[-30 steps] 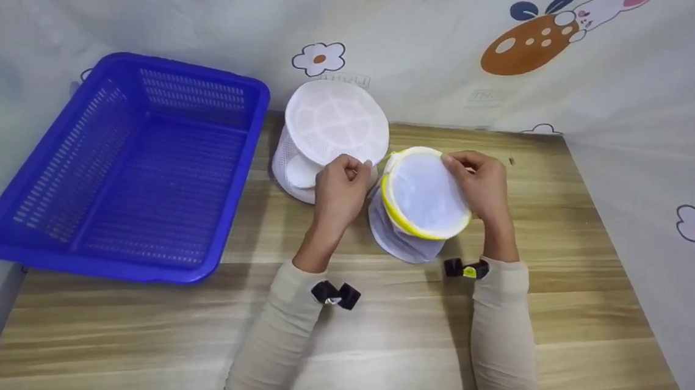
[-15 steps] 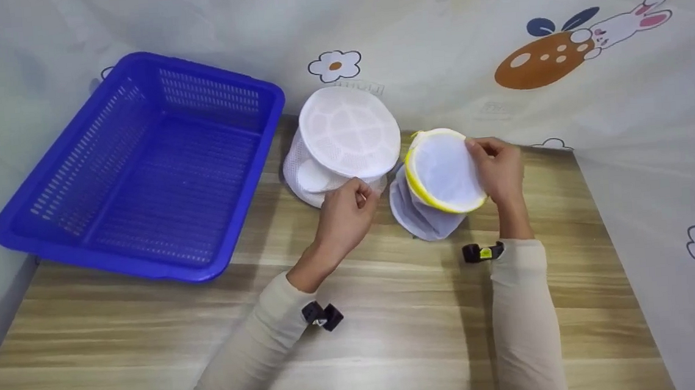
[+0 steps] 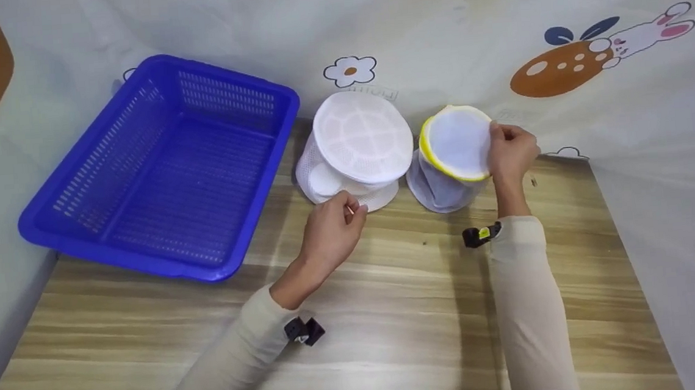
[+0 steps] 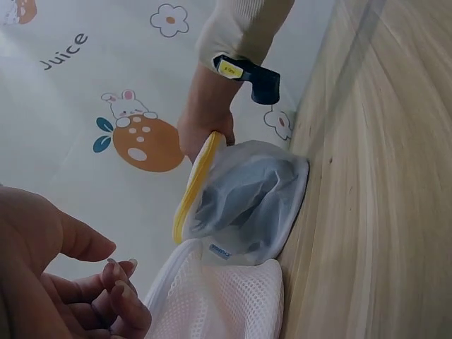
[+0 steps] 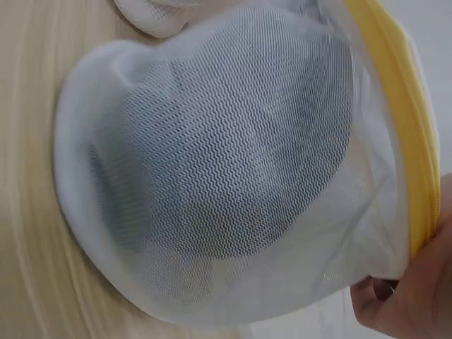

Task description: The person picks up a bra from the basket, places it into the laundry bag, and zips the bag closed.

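Note:
My right hand [image 3: 512, 151] pinches the top rim of a small mesh laundry bag [image 3: 459, 144] with a yellow zipper. In the right wrist view, dark grey cloth [image 5: 240, 141] shows through its mesh, and its base is on the table. Left of it stands a larger white mesh laundry bag [image 3: 363, 137] with a round patterned top; a pale item [image 3: 324, 179] shows through its side. My left hand [image 3: 330, 230] is just in front of the white bag, fingers loosely curled and holding nothing. In the left wrist view, its thumb is apart from the fingertips.
A blue plastic basket [image 3: 217, 262] with slotted walls stands at the left of the wooden table [image 3: 405, 313]. Behind the bags rises a printed wall covering [image 3: 447, 47], which also borders the table on the right.
My right hand has carried the yellow-zipped bag back and rightward, beside the white bag. My left hand has drawn away from the white bag's rim, toward the front left. The head view has shifted.

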`<act>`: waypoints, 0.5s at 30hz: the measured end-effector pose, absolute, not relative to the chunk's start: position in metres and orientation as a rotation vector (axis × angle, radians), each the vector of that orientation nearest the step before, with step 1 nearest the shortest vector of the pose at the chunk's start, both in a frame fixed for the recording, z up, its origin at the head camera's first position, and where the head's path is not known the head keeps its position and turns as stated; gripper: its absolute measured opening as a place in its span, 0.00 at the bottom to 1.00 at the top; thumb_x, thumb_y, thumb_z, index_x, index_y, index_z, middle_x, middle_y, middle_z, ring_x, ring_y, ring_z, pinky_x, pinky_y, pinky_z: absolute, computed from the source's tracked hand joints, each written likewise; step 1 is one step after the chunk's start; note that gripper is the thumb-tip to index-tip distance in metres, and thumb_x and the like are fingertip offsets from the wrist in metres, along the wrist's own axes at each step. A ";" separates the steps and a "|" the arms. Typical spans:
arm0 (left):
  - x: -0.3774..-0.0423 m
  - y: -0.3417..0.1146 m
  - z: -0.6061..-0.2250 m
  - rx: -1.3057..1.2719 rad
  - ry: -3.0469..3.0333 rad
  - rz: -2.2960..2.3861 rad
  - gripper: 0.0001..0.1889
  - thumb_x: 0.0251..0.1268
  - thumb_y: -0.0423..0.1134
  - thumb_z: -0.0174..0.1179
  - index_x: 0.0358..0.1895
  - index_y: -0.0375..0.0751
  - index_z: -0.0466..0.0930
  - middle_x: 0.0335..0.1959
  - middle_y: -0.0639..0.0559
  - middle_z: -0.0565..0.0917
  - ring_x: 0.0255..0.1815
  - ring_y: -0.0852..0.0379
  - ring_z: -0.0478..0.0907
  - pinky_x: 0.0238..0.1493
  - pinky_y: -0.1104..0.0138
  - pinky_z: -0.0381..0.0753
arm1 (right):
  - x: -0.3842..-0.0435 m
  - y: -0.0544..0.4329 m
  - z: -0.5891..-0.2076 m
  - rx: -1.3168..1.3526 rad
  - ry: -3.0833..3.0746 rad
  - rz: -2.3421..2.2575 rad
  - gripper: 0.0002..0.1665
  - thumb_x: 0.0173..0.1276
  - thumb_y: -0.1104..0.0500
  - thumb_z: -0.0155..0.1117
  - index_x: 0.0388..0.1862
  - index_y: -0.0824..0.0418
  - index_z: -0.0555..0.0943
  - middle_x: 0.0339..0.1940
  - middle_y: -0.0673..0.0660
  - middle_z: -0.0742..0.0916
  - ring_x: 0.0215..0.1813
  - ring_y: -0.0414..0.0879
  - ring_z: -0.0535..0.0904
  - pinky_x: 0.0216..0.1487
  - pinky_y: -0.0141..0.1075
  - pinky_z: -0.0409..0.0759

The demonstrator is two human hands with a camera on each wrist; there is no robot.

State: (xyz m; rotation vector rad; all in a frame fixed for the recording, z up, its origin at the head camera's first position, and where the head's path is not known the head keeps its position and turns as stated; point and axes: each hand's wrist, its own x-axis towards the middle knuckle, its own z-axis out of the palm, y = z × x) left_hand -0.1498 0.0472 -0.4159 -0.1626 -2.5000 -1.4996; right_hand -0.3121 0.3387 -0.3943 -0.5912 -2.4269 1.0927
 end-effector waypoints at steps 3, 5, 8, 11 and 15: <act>-0.147 0.045 -0.419 -0.183 -2.487 -1.484 0.06 0.61 0.35 0.61 0.28 0.39 0.76 0.14 0.57 0.69 0.18 0.59 0.68 0.23 0.64 0.68 | -0.314 0.335 -0.396 -0.680 -2.385 1.103 0.20 0.70 0.47 0.57 0.47 0.60 0.85 0.41 0.57 0.86 0.42 0.48 0.79 0.42 0.36 0.75; -0.146 0.045 -0.421 -0.198 -2.485 -1.478 0.06 0.61 0.35 0.61 0.28 0.39 0.76 0.15 0.57 0.70 0.18 0.59 0.68 0.23 0.64 0.69 | -0.314 0.335 -0.399 -0.737 -2.359 1.100 0.20 0.71 0.48 0.56 0.47 0.60 0.85 0.42 0.57 0.86 0.43 0.49 0.79 0.43 0.36 0.75; -0.146 0.044 -0.423 -0.191 -2.484 -1.471 0.06 0.61 0.35 0.61 0.27 0.39 0.76 0.15 0.57 0.71 0.18 0.59 0.69 0.23 0.63 0.69 | -0.317 0.332 -0.403 -0.789 -2.340 1.140 0.20 0.72 0.49 0.55 0.49 0.61 0.84 0.44 0.57 0.85 0.44 0.48 0.79 0.44 0.35 0.76; -0.148 0.043 -0.425 -0.205 -2.492 -1.461 0.06 0.61 0.34 0.61 0.28 0.39 0.75 0.16 0.55 0.72 0.19 0.58 0.69 0.24 0.63 0.69 | -0.319 0.331 -0.404 -0.794 -2.365 1.154 0.21 0.73 0.50 0.52 0.52 0.62 0.83 0.46 0.58 0.85 0.47 0.49 0.79 0.46 0.35 0.76; -0.153 0.040 -0.426 -0.239 -2.537 -1.457 0.07 0.61 0.34 0.60 0.27 0.39 0.74 0.17 0.55 0.72 0.20 0.57 0.70 0.24 0.63 0.69 | -0.316 0.332 -0.398 -0.714 -2.452 1.140 0.24 0.75 0.50 0.48 0.58 0.65 0.77 0.52 0.61 0.82 0.52 0.51 0.77 0.51 0.38 0.75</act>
